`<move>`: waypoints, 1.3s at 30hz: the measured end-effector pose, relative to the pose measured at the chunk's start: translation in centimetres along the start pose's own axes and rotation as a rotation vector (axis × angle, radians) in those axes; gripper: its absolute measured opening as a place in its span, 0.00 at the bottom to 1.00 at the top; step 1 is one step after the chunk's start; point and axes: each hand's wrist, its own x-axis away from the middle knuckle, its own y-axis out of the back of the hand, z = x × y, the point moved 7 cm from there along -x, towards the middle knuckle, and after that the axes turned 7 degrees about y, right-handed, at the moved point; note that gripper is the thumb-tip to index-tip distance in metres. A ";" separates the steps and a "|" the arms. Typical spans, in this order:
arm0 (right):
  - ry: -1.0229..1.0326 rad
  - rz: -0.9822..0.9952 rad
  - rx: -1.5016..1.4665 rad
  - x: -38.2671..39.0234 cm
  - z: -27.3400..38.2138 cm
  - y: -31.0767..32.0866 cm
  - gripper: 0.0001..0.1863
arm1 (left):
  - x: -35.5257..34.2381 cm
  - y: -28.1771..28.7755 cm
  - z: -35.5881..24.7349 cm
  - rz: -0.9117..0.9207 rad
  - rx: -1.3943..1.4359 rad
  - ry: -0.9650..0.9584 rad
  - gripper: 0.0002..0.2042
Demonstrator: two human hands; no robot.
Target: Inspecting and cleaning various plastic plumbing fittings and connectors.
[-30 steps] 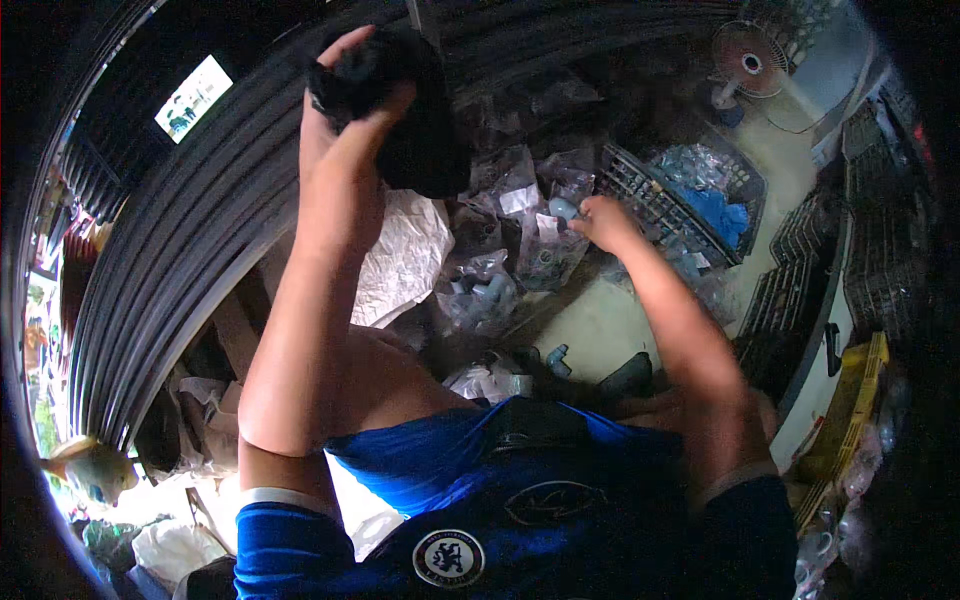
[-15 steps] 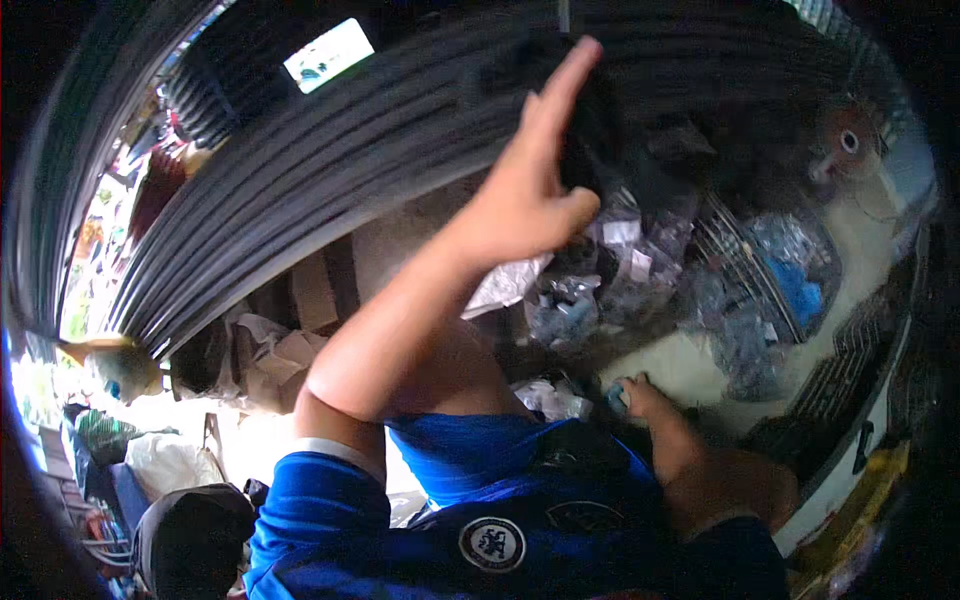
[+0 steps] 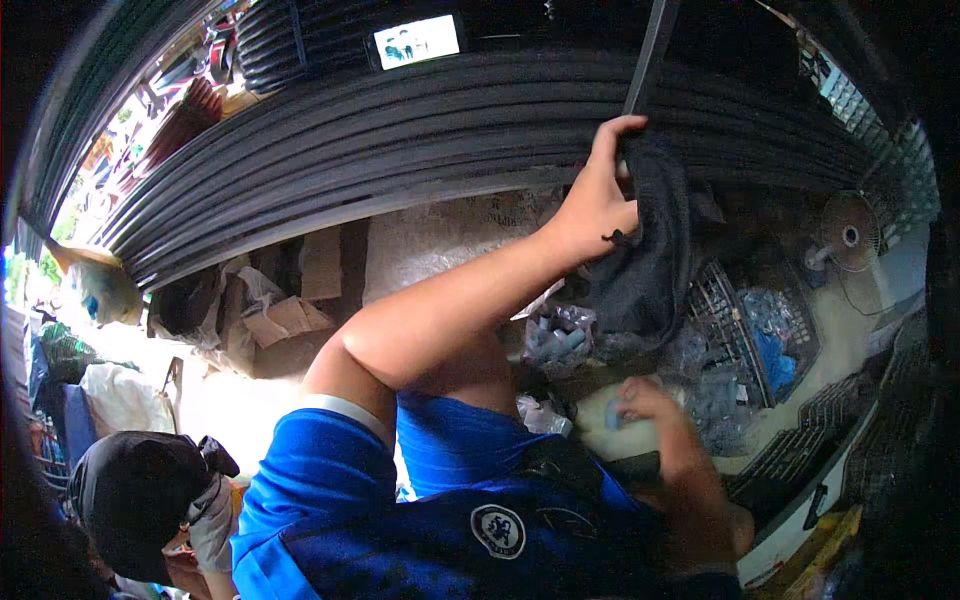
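My left hand (image 3: 598, 205) is raised at the centre, against the edge of a black cloth bag (image 3: 650, 270). One finger sticks out above the bag's edge. The other fingers are partly hidden by the dark cloth and seem closed on it. Low on the right, my right hand (image 3: 650, 400) is smeared by motion. Its fingers pinch a small blue-grey piece (image 3: 613, 413), whose exact kind is too blurred to tell. Beyond it lies a clear plastic bag of grey pipe fittings (image 3: 560, 335). Another clear bag (image 3: 725, 410) of grey pieces lies right of my right hand.
Long dark pipes (image 3: 400, 130) lie stacked across the far side, with a lit phone (image 3: 416, 42) above them. A metal post (image 3: 652, 55) stands over the black bag. At right are a fan (image 3: 848, 233) and a wire rack (image 3: 735, 320). A person in a black cap (image 3: 140, 505) is close at lower left.
My left hand has come down from its outstretched reach and now meets the black bag. My right hand has lifted slightly with the small blue-grey piece. The view has shifted.
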 end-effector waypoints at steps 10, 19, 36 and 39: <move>0.676 -0.657 -0.693 21.4 17.7 10.7 0.24 | 2.6 -2.5 9.5 -0.076 0.303 0.471 0.21; 0.867 -1.011 -0.039 22.2 20.4 5.9 0.21 | 10.7 -11.1 12.9 0.256 0.273 0.654 0.20; 0.705 -0.607 -0.417 21.9 21.2 5.6 0.18 | 8.0 -12.2 6.5 0.837 -0.214 0.129 0.19; 0.732 -0.545 -0.422 21.6 20.8 5.7 0.18 | 8.8 -12.3 6.8 0.730 -0.333 0.114 0.17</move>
